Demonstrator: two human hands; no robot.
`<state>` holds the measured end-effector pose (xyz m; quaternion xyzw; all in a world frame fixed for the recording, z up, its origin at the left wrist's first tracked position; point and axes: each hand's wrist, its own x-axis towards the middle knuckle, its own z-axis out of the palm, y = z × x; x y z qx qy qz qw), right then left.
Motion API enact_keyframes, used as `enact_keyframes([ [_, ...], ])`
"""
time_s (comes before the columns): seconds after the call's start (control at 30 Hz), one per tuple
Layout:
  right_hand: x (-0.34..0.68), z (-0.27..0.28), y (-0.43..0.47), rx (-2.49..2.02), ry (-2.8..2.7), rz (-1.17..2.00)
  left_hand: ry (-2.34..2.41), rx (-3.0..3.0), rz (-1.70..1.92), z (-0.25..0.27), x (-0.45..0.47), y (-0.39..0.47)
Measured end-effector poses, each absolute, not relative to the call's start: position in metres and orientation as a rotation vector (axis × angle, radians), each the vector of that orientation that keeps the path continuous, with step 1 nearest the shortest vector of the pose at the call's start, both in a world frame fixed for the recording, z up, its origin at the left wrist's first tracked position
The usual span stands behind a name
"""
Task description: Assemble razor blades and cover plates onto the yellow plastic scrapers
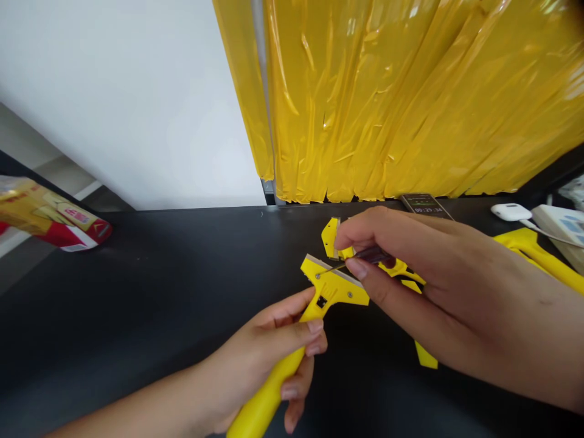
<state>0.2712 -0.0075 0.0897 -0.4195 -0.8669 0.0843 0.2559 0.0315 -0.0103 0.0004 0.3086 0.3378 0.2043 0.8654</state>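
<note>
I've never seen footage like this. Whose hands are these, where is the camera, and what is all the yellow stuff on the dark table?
There is no machine here: these are a person's two bare hands, filmed by one camera worn on their head, looking forward and down.

The left hand grips the handle of a yellow scraper, a T-shaped tool with a metal blade along its head. The right hand pinches a small screwdriver with a dark handle; its thin tip rests at a screw on the scraper's head.

On the black table lie more yellow scraper parts behind the hands, and another yellow handle at the right. Further back are a phone showing a timer, a white device and a colourful packet at the far left. Yellow plastic sheeting hangs behind the table.
</note>
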Motion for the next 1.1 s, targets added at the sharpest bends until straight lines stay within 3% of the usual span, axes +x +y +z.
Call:
enact_keyframes([
  [1.1, 0.2684, 0.0878, -0.0108, -1.21, -2.422, 0.21, 0.72, 0.644, 0.429, 0.0029, 0.0315, -0.0111],
])
